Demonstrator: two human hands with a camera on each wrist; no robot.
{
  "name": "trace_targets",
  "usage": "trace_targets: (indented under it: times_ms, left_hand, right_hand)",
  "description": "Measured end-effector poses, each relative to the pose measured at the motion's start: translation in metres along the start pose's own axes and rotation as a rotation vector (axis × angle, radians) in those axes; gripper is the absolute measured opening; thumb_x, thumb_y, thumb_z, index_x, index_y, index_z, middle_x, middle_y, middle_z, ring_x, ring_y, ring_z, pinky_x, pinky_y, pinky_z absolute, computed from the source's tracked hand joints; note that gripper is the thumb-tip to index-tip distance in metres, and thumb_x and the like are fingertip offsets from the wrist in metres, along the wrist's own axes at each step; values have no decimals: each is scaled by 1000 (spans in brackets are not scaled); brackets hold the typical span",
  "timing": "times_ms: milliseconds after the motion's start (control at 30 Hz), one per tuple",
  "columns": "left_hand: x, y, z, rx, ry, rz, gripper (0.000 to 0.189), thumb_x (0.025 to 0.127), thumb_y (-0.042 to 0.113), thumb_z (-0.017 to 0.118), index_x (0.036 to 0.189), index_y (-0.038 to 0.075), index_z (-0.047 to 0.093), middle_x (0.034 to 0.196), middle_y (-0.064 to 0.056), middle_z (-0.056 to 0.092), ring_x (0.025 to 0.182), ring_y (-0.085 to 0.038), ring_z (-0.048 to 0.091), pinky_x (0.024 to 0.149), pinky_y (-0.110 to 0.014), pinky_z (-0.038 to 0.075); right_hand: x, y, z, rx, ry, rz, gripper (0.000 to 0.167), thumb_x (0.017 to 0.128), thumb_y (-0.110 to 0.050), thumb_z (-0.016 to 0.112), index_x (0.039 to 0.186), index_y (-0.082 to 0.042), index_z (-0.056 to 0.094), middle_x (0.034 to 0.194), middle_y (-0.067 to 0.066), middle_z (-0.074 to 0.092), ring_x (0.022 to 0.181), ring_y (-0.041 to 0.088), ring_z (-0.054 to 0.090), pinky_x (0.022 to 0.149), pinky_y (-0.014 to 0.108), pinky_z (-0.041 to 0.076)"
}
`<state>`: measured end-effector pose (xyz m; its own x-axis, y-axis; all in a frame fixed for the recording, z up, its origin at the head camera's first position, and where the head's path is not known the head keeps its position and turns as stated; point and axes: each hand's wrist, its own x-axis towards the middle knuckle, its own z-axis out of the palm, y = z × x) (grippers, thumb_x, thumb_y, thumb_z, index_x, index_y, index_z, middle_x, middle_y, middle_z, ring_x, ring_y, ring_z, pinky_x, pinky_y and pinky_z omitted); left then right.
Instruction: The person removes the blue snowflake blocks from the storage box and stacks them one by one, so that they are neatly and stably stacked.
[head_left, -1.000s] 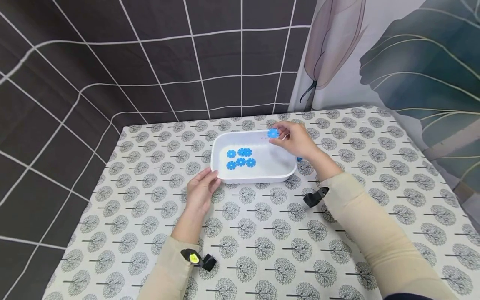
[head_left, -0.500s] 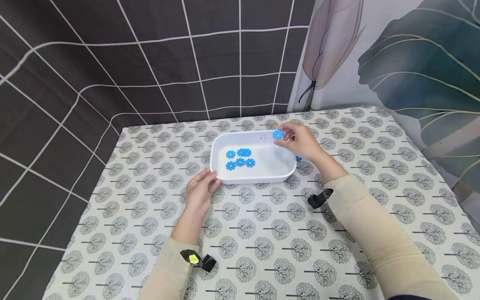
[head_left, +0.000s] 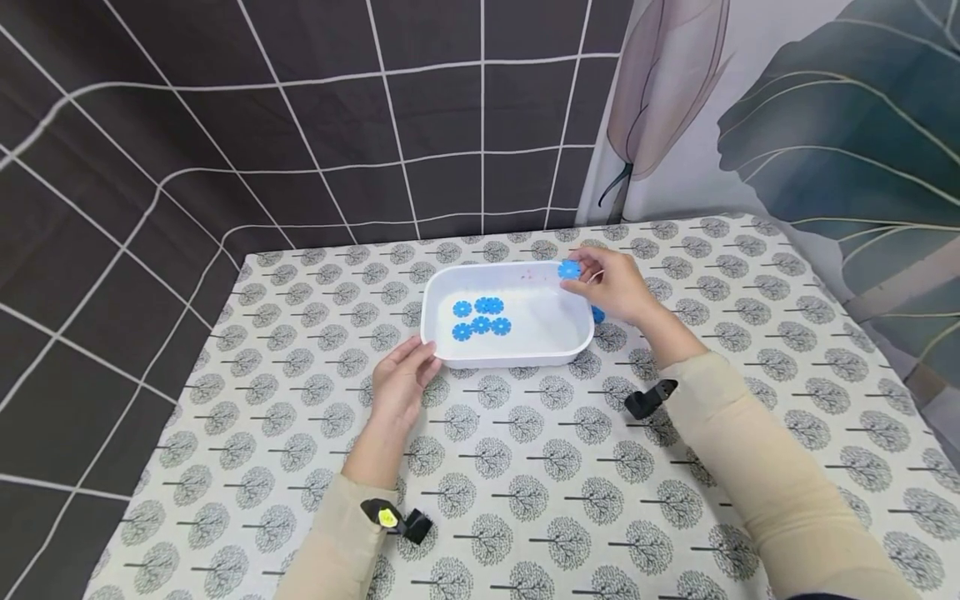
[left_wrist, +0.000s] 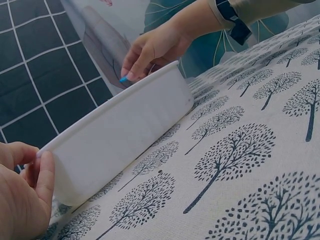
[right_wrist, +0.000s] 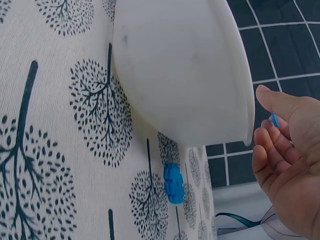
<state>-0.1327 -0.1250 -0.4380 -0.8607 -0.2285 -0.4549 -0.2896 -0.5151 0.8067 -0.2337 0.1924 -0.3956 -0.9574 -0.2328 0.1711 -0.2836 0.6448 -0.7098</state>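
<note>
The left hand [head_left: 401, 379] pinches the near left corner of a white, rounded rectangular plastic tub [head_left: 543, 329]. The right hand [head_left: 617, 283] pinches a blue, round, notched plastic disc [head_left: 569, 269] by the tub's far right rim. Matching blue discs [head_left: 481, 325] lie inside the tub's left half; more blue [head_left: 597, 315] shows outside its right end. A loosened fingertip grip could drop the pinched disc outside the tub; knocking the rim could shift the tub.
</note>
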Motion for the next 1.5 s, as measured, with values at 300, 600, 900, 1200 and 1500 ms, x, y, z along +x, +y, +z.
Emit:
trace_targets:
  times_ms: [300, 600, 900, 1200, 1500]
  left_hand:
    - [-2, 1, 1, 24, -22, -3, 40, 91, -3, 69, 129, -2, 56, 119, -13, 57, 101, -18, 63, 96, -24, 59]
    - [-3, -2, -1, 32, -14, 5, 39, 91, -2, 69, 128, -3, 57, 116, -12, 59, 95, -16, 65, 95, -24, 60]
    - [-1, -5, -2, 30, -8, 9, 39, 91, -3, 70, 128, -4, 57, 116, -13, 60, 91, -15, 67, 93, -23, 61]
    - [-1, -4, -1, 23, -17, 10, 40, 91, -3, 70, 128, -4, 56, 116, -13, 60, 93, -16, 66, 93, -24, 60]
    - [1, -4, -2, 15, -15, 9, 40, 90, -2, 71, 128, -3, 57, 118, -13, 59, 96, -17, 65, 94, -24, 60]
  right_hand:
    - [-3, 10, -7, 0, -13, 5, 37, 92, -15, 76, 121, 4, 63, 96, 15, 65, 91, 27, 62, 70, 21, 56]
    - [-9, 18, -11, -3, -1, 4, 39, 91, -14, 77, 122, 5, 63, 96, 15, 64, 89, 26, 60, 64, 16, 53]
    - [-13, 26, -12, -4, 21, 36, 40, 90, -16, 78, 121, 4, 63, 97, 16, 64, 90, 27, 59, 66, 17, 52]
    - [-15, 33, -14, -20, 13, 62, 41, 91, -18, 78, 123, 4, 63, 98, 14, 65, 91, 27, 61, 71, 21, 55]
    - [-19, 37, -16, -6, 19, 70, 39, 91, -19, 78, 120, 3, 63, 99, 14, 65, 91, 25, 59, 70, 18, 55]
